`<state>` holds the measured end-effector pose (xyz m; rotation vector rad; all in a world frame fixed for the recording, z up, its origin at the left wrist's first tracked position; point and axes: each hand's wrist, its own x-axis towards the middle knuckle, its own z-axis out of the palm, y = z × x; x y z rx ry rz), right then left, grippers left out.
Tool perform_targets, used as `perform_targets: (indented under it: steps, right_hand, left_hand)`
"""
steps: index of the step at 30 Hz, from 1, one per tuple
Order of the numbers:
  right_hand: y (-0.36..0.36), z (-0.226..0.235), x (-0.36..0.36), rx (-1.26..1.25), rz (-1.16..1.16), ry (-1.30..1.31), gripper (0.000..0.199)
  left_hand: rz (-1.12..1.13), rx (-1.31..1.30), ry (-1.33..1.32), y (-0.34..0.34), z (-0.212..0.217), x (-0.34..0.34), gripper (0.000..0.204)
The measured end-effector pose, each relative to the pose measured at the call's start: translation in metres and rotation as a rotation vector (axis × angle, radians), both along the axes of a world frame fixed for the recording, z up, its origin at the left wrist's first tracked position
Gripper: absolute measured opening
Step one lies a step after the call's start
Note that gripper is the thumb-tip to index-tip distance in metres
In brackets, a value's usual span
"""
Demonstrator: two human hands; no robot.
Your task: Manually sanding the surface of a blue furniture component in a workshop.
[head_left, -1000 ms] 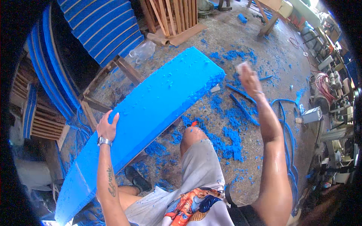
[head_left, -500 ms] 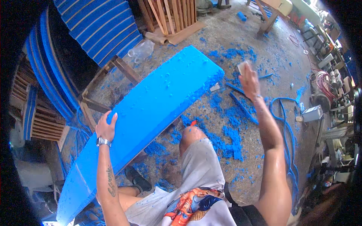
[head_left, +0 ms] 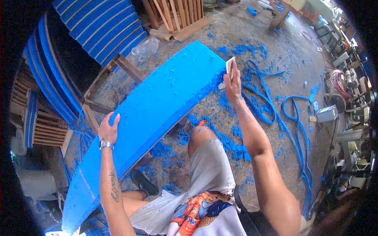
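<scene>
A long blue foam panel [head_left: 157, 92] slants across the view, tapering toward the lower left, with crumbs on top and a rough, chipped right-hand edge. My left hand [head_left: 109, 129] grips its left edge, thumb lying on the top face; the fingertips are partly hidden. At the far right corner, my right hand [head_left: 233, 84] is closed on a pale flat block [head_left: 230, 64], its fingers stretched along it. The block touches or nearly touches the panel's end edge; I cannot tell which.
Blue crumbs [head_left: 232, 147] litter the concrete floor. Blue strips or hose [head_left: 271, 106] curl on the right. A wooden frame [head_left: 94, 108] stands by the panel's left side. Blue slatted panels [head_left: 106, 31] and wooden slats [head_left: 179, 15] stand behind. My bent knee [head_left: 201, 137] is close to the panel.
My right hand has swung left with the pale block, from above the floor to the panel's far right corner. Blue strips now show where it was. My left hand stays on the panel.
</scene>
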<state>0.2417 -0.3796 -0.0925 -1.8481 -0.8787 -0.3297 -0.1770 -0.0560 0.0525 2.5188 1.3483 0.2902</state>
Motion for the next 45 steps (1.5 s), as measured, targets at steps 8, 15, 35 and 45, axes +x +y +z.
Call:
perform_targets:
  steps: [8,15,35,45]
  right_hand:
    - [-0.024,0.02,-0.006,-0.104,-0.251,-0.056,0.063]
    - [0.042,0.028,-0.107,0.106,-0.133,0.322,0.065]
    - [0.069,0.074,-0.13,0.441,-0.169,0.577,0.07]
    - [0.071,0.069,-0.152,0.539,-0.103,0.68,0.064]
  left_hand:
    - [-0.008,0.023,-0.033,-0.002,0.004,0.003,0.064]
    - [-0.025,0.008,-0.044,-0.002,0.003,0.004,0.061]
    - [-0.006,-0.018,-0.05,0.001,0.002,0.004,0.063]
    - [0.018,-0.002,-0.02,0.004,-0.002,0.001,0.064]
